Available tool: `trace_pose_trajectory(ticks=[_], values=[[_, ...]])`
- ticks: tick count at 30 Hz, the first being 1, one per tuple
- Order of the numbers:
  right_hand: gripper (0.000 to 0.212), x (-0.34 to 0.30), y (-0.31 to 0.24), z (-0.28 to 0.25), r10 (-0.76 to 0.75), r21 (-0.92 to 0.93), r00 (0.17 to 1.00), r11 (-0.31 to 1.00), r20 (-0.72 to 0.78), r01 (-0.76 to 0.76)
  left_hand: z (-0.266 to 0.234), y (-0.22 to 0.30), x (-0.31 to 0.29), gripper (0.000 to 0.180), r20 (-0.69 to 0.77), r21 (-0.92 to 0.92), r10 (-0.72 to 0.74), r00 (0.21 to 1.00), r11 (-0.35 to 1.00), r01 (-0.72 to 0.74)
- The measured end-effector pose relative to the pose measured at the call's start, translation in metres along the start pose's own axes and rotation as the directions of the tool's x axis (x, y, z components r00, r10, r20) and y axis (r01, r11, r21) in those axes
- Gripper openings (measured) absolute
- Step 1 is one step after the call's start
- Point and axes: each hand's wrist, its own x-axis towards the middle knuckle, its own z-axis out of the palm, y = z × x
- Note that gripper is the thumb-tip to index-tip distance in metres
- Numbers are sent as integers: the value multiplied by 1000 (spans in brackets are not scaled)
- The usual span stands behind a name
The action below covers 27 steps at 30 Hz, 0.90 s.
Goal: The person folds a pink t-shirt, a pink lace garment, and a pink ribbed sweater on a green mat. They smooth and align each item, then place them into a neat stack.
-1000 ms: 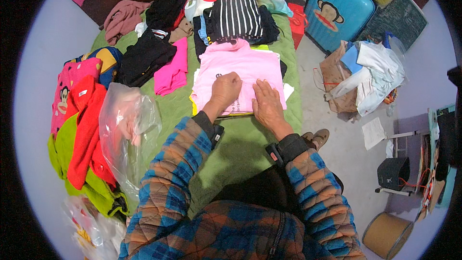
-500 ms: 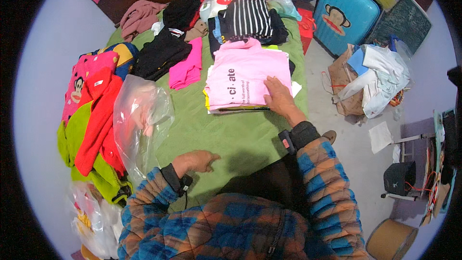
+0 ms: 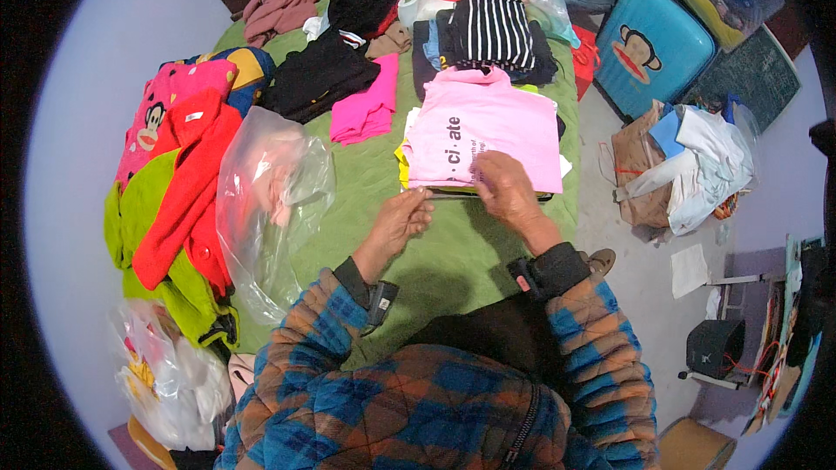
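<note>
A pink shirt (image 3: 514,122) tops a pile (image 3: 404,167) on green cloth (image 3: 366,172)
Left hand (image 3: 399,221): bent fingers by the shirt's corner. Right hand (image 3: 512,191): bent fingers over its front edge. Can't tell if they pinch.

Bed cover (image 3: 361,176) green. Shirt (image 3: 505,122) pale pink, lettering (image 3: 454,146) black. Toward far edge, folded garment (image 3: 495,30) black, stripes white; at left edge, buttoned garment (image 3: 185,200) red.
</note>
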Motion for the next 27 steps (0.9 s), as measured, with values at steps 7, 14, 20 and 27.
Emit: trace_pose_trajectory(ticks=[7,14,20,27], values=[[14,21,-29,50,-139,-106,989,986,-54,132,-7,-8,23,23,-71,-191,110,991,974,-122],[11,27,-24,58,-67,-30,995,997,-71,65,-16,-12,29,19,-59,-301,141,988,942,-152],[13,20,-23,51,-161,51,983,985,-89,165,-22,-5,32,25,37,-324,75,997,944,-59],[16,16,-21,50,-261,11,965,965,-17,262,-7,22,22,41,28,-125,-24,999,992,27]])
